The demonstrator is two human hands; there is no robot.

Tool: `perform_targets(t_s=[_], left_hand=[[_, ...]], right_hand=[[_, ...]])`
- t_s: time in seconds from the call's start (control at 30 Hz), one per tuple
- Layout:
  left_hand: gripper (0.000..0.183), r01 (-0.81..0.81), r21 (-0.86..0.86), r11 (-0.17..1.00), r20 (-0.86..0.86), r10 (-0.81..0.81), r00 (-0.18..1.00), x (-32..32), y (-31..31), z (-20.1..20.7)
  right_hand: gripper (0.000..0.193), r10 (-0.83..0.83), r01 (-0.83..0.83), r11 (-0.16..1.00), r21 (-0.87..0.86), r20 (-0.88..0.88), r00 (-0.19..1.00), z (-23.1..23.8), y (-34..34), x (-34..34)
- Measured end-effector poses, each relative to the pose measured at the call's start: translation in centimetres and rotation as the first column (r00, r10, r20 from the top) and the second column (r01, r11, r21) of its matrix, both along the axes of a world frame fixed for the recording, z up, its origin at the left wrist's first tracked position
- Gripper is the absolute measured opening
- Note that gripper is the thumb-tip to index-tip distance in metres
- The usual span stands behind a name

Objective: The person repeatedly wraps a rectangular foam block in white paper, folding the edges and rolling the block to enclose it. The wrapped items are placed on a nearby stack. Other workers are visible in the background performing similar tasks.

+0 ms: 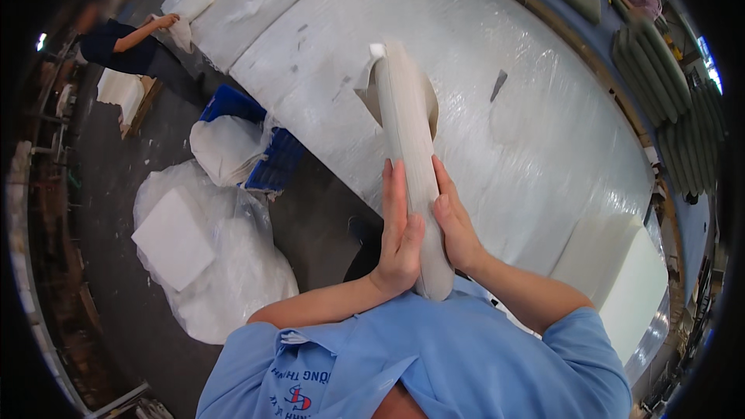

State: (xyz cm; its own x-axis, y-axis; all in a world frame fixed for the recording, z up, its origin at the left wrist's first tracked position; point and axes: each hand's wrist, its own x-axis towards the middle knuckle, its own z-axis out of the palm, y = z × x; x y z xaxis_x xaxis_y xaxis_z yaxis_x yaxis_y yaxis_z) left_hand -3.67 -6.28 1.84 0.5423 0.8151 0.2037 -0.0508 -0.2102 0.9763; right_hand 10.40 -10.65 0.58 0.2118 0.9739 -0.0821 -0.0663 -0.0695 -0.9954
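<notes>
A long beige fabric-covered cushion (410, 124) stands on its narrow edge, its near end against my front and its far part over the table. The cover's flap hangs loose at the far end, where a bit of white filling shows. My left hand (398, 244) presses flat along the cushion's left side, fingers pointing away from me. Against the opposite side lies my right hand (456, 225), palm inward, so the cushion is squeezed between both.
The table (528, 155) is wrapped in clear plastic. White foam blocks (613, 264) sit at the right. On the left floor are a plastic bag (233, 256) with a white foam block (174, 237) and a blue crate (275, 159). Green cushions (652, 70) and two other people are farther off.
</notes>
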Motion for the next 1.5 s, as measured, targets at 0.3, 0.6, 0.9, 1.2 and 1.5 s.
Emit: perform_targets(t_s=[0.3, 0.6, 0.9, 1.2, 1.5], left_hand=[[0.071, -0.079, 0.071, 0.994, -0.185, 0.091, 0.979, 2.6, -1.1, 1.8], [0.077, -0.005, -0.043, 0.999, 0.036, 0.006, 0.999, -0.3, -1.6, -1.1], [0.08, -0.085, 0.035, 0.996, -0.152, 0.089, 0.984, 0.8, -2.3, 0.8], [0.08, -0.045, -0.225, 0.973, 0.147, 0.08, 0.986, -2.3, -0.2, -0.2], [0.079, -0.065, -0.264, 0.962, 0.085, 0.09, 0.992, -1.9, 0.3, 0.5]], right_hand=[[0.076, -0.118, 0.083, 0.964, 0.251, 0.128, 0.985, -4.2, 0.1, 0.3], [0.081, 0.025, -0.024, 1.0, -0.014, 0.128, 0.991, 1.2, -2.8, -0.4], [0.078, -0.122, 0.076, 0.963, 0.258, 0.166, 0.979, -2.7, -2.2, -0.9], [0.076, 0.027, -0.055, 0.993, 0.108, 0.245, 0.969, 0.7, -2.2, -2.8], [0.07, -0.023, -0.035, 0.977, 0.212, 0.268, 0.963, -1.8, -1.5, -2.7]])
